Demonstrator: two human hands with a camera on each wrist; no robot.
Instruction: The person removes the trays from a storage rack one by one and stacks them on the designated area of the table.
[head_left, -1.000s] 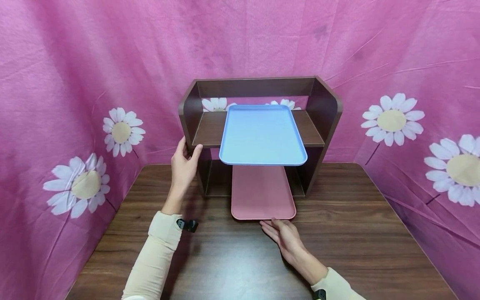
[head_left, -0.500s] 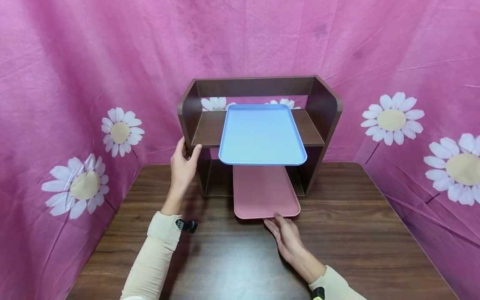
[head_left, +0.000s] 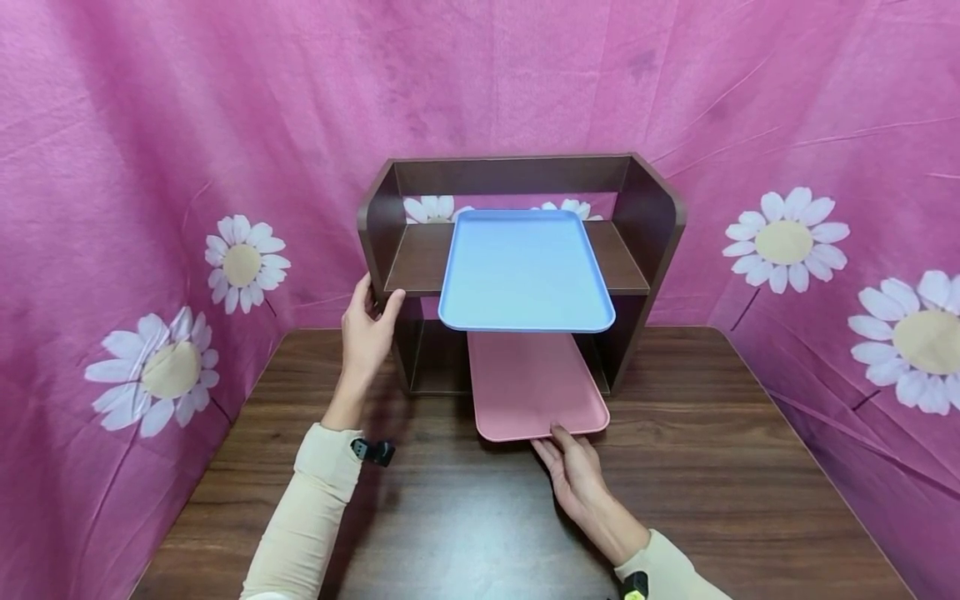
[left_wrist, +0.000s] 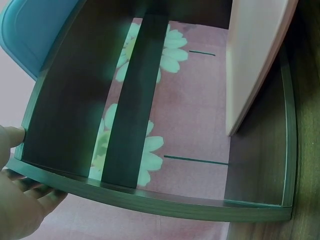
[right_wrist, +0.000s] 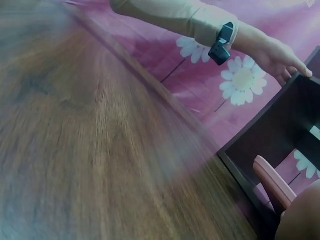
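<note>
A dark brown two-level shelf [head_left: 651, 208] stands on the wooden table. My left hand [head_left: 365, 333] grips its left side panel at the height of the middle board, thumb in front and fingers around the outside, as the left wrist view also shows. On that board lies a blue tray [head_left: 527, 271], its front overhanging. Below it, a pink tray [head_left: 536, 387] sticks out of the lower compartment, slightly skewed, its rear hidden under the blue one. My right hand [head_left: 577, 475] pinches the pink tray's front edge, thumb on top and fingers beneath.
The brown wooden table [head_left: 450, 517] extends in front of the shelf and to both sides. A pink cloth [head_left: 480, 75] printed with white daisies hangs behind and around it. Each wrist wears a dark band.
The pink tray's front end has shifted a little to the right with my right hand, whose thumb has come onto its rim. My left hand, the shelf and the blue tray stay put.
</note>
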